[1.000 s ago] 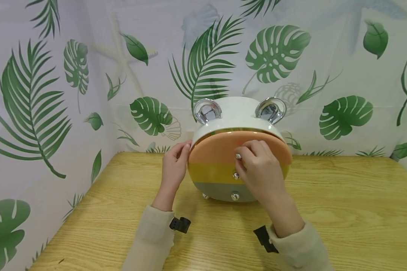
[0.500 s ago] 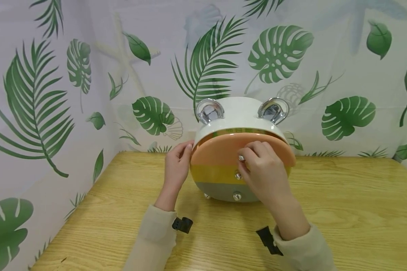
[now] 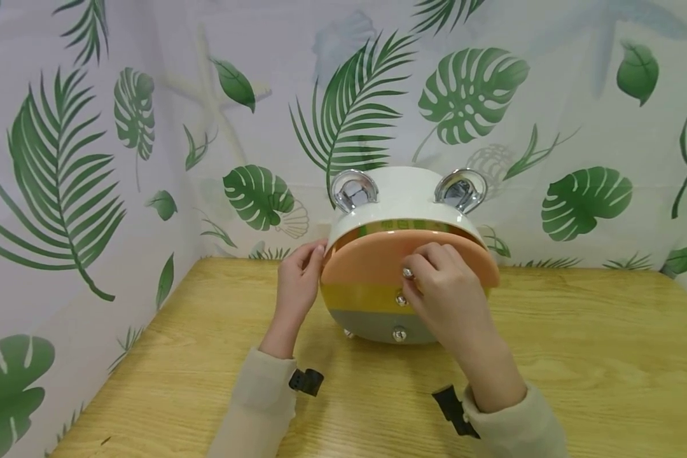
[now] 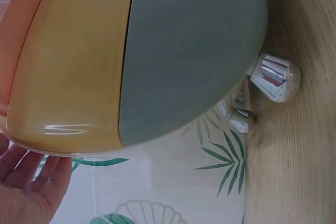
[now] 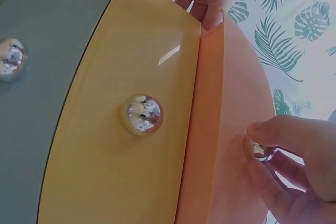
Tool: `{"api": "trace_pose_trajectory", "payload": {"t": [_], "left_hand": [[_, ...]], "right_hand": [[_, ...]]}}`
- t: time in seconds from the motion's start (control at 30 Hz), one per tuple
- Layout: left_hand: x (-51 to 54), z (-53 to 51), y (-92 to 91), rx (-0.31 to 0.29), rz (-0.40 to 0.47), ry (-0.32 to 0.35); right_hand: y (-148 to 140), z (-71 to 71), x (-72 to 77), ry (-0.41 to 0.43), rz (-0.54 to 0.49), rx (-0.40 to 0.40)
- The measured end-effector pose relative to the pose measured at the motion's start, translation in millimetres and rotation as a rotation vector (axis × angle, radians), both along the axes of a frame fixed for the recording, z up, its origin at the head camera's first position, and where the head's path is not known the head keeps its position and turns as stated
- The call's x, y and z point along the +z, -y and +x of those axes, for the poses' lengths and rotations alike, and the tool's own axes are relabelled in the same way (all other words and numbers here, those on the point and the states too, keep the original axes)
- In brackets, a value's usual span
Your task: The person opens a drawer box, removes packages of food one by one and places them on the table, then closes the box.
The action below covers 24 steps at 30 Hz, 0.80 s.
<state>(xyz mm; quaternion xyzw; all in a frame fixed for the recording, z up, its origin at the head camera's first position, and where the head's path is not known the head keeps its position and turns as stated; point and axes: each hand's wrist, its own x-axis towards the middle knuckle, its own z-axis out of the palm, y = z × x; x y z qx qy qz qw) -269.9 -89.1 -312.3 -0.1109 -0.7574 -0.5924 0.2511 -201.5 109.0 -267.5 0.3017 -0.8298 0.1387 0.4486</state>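
Note:
A rounded white storage box point(image 3: 406, 187) stands on legs, with three stacked drawers in its front. The top orange drawer point(image 3: 362, 262) is pulled partly out, leaving a gap under the box's upper rim. My right hand point(image 3: 448, 294) pinches its silver knob point(image 5: 261, 152) between thumb and fingers. Below it, the yellow drawer point(image 5: 121, 72) and the grey drawer point(image 4: 184, 61) sit flush. My left hand point(image 3: 298, 275) rests against the box's left side, its fingers point(image 4: 52, 179) fairly straight. Something green and yellow point(image 3: 403, 224) shows through the gap, too little to identify.
Two shiny silver ear-like loops point(image 3: 353, 191) rise from the box top. Silver feet point(image 4: 275, 77) hold it above the wooden table point(image 3: 578, 356). A leaf-patterned cloth point(image 3: 481, 76) hangs close behind and along the left.
The orange drawer has come further outward with my right hand on its knob, and the gap above it has widened. My left hand stays at the box's side.

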Motion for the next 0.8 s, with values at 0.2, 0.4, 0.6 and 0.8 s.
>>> {"api": "trace_pose_trajectory", "payload": {"t": [0.2, 0.4, 0.6, 0.8], "left_hand": [[-2.6, 2.1, -0.2, -0.013, 0.003, 0.004], [-3.3, 3.4, -0.3, -0.014, 0.016, -0.011], [-3.1, 2.2, 0.7, -0.015, 0.01, -0.022], [-2.9, -1.0, 1.5, -0.025, 0.016, -0.045]], "right_hand": [[-0.6, 2.7, -1.8, -0.005, 0.009, -0.001], [-1.6, 3.9, -1.6, 0.008, 0.024, 0.012], [-1.7, 5.3, 0.2, 0.011, 0.036, 0.013], [-1.3, 6.9, 2.7, 0.026, 0.038, 0.003]]}}
